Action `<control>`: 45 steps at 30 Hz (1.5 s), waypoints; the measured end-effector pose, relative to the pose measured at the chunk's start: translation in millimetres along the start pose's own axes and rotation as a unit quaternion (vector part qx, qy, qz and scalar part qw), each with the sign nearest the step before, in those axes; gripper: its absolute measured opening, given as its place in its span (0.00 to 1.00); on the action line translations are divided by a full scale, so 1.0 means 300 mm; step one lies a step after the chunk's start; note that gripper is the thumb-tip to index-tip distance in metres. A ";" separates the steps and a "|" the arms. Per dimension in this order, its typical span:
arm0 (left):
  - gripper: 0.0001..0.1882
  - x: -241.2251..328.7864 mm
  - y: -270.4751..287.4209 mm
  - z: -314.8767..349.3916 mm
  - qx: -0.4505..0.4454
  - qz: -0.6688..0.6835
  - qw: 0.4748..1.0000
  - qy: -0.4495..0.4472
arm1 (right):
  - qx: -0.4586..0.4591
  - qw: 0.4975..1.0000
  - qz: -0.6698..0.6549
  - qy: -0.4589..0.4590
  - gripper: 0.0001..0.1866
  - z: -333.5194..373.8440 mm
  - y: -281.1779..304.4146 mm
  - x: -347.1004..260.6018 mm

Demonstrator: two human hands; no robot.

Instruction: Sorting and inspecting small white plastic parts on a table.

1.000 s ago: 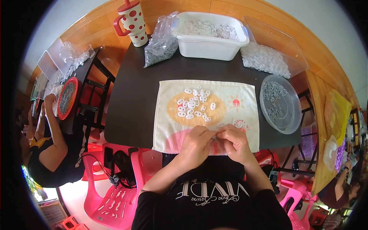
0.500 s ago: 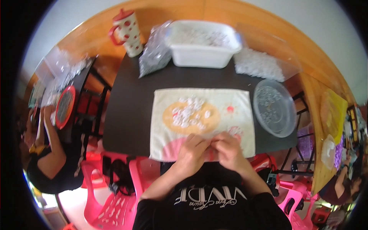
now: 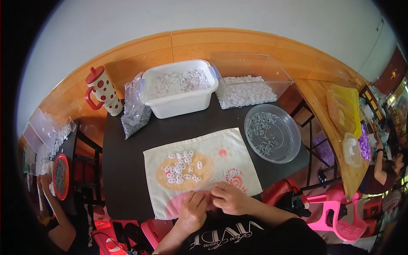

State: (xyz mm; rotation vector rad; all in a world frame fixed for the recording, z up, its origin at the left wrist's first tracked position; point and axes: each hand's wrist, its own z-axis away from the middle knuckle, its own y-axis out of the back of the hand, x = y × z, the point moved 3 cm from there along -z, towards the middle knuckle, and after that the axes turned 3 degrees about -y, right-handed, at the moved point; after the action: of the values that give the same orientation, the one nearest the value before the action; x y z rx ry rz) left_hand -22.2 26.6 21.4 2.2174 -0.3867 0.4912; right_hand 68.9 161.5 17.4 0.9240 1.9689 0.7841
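At the front edge of a cream towel (image 3: 231,142), my left hand (image 3: 194,209) and my right hand (image 3: 229,198) meet with fingers pinched together. What they hold, if anything, is hidden by the fingers. Just beyond them on the towel's orange patch lies a loose pile of small white oval plastic pieces (image 3: 179,167), each with two dark holes. Several more such pieces (image 3: 232,173) are grouped by the red print, close to my right hand.
Along the back stand a spotted tumbler (image 3: 104,91), a plastic bag (image 3: 135,117) of grey bits, a white tub (image 3: 182,105) and a clear box (image 3: 250,87), both holding white pieces. A round clear tray (image 3: 284,144) of small grey screws sits right. Other people work at both sides.
The view has tilted up and turned, so the table appears lower and skewed. My hands remain together at the towel's front edge, fingers still pinched.
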 end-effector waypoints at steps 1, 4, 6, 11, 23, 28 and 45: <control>0.16 0.000 0.002 0.000 -0.001 0.001 1.000 0.002 | -0.001 1.000 -0.002 -0.001 0.09 -0.002 0.001 0.000; 0.17 -0.007 0.003 -0.002 -0.012 -0.005 1.000 0.004 | -0.009 1.000 -0.007 -0.013 0.09 -0.010 -0.003 0.009; 0.17 -0.004 0.003 0.000 -0.025 -0.008 1.000 0.006 | -0.005 1.000 0.002 -0.005 0.09 -0.013 -0.001 0.005; 0.17 -0.006 -0.005 0.023 -0.051 -0.056 0.997 -0.011 | -0.014 1.000 0.004 -0.004 0.09 -0.022 0.001 0.002; 0.18 -0.013 0.015 0.022 0.067 0.020 0.995 0.074 | 0.262 0.965 0.003 -0.020 0.02 -0.093 0.328 0.077; 0.13 -0.002 0.016 0.013 0.042 -0.025 0.998 0.027 | 0.407 0.890 0.108 -0.173 0.01 -0.310 0.742 0.458; 0.10 -0.025 0.009 0.040 0.051 -0.012 0.998 0.032 | -0.133 0.989 0.047 -0.055 0.10 -0.233 0.065 0.204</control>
State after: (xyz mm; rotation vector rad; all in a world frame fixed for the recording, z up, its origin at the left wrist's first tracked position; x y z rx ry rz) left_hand -27.1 16.6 12.6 2.2944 -0.3062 0.5792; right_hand -9.7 208.8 41.8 0.8850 1.6875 1.0006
